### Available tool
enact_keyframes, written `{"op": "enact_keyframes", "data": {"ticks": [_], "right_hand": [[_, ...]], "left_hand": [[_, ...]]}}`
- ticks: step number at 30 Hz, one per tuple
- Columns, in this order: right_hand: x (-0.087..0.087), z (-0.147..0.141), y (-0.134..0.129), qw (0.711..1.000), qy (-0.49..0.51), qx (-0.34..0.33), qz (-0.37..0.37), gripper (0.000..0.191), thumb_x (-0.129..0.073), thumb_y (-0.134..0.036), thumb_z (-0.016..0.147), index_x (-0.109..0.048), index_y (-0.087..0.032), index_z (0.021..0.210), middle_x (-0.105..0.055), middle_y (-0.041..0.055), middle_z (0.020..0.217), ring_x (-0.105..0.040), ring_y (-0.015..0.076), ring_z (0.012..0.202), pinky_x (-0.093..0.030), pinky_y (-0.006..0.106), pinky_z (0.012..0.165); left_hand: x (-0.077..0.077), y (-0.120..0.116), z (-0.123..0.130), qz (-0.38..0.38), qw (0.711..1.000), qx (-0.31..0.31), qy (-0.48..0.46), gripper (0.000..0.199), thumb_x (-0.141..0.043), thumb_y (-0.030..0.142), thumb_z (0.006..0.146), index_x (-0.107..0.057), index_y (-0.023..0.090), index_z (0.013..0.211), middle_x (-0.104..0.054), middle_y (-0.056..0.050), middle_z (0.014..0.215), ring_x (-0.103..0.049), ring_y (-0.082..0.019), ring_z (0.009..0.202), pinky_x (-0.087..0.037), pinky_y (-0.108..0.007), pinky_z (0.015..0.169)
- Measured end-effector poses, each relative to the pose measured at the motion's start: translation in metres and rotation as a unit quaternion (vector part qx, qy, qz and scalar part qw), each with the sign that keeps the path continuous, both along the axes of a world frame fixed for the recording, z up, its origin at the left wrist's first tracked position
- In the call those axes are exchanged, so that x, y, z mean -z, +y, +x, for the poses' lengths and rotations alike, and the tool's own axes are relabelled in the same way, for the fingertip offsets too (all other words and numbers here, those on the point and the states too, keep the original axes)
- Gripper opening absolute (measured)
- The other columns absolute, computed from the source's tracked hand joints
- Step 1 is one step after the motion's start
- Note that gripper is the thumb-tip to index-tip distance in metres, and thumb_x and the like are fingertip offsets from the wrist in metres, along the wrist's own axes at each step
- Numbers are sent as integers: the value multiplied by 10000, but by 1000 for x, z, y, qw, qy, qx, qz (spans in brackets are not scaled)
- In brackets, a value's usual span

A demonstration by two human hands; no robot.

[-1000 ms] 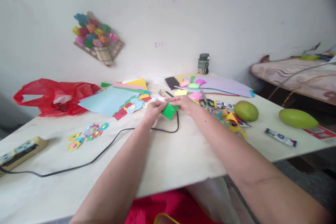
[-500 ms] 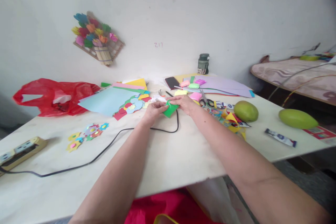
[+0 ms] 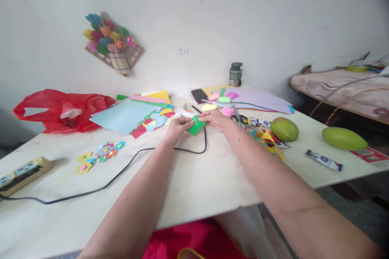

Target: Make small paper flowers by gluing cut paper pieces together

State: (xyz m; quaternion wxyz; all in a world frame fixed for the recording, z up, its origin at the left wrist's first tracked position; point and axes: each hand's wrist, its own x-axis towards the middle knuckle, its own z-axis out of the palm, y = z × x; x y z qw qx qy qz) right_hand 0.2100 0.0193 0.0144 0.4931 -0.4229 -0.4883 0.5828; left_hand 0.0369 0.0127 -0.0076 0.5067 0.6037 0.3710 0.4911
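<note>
A small green piece (image 3: 196, 126), shiny at its top, is held between both hands above the middle of the table. My left hand (image 3: 177, 129) pinches its left edge. From the right, my right hand (image 3: 215, 119) grips its upper corner with thumb and fingers. Behind the left hand lies a white object (image 3: 183, 113), partly covered. Pink and yellow clay pieces (image 3: 226, 111) and black-handled scissors (image 3: 239, 118) lie just beyond the right hand. Round paper cutouts (image 3: 154, 120) are left of the hands.
A black cable (image 3: 121, 173) runs from a power strip (image 3: 26, 174) across the table. Paper flowers (image 3: 105, 150) and a red bag (image 3: 67, 111) are at left. Two green mangoes (image 3: 285, 129), paper scraps (image 3: 267, 139) and a tube (image 3: 324, 160) are at right. A bottle (image 3: 235, 73) stands behind.
The right fingers have shifted slightly on the green piece, and its shiny top now shows more. Both hands stay in nearly the same place.
</note>
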Motion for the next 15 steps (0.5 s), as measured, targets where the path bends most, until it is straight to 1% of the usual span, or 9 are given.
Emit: {"op": "enact_keyframes", "data": {"ticks": [5,9,15], "right_hand": [[1,-2,0,1000,-19,11,13,108,-737,-96,505,-675,-130,586,-618,5,522,-561,115,530,-461,271,569],[1,-5,-2,999,-26,14,14,134,-760,-138,491,-662,-133,584,-619,3,517,-565,120,516,-473,266,540],[2,-8,-2,999,-22,26,4,121,-729,-120,525,-664,-138,626,-630,-4,528,-572,122,516,-478,255,513]], "left_hand": [[-3,-3,2,-2,1000,-11,0,269,-759,336,545,-676,114,673,-604,-13,608,-516,-108,573,-390,-237,555],[-4,-2,2,4,1000,-14,0,269,-759,329,538,-677,111,672,-610,-19,612,-529,-116,589,-399,-246,575],[-3,-1,1,4,1000,-4,-1,269,-759,331,539,-674,108,663,-614,-18,615,-526,-117,589,-394,-246,583]]}}
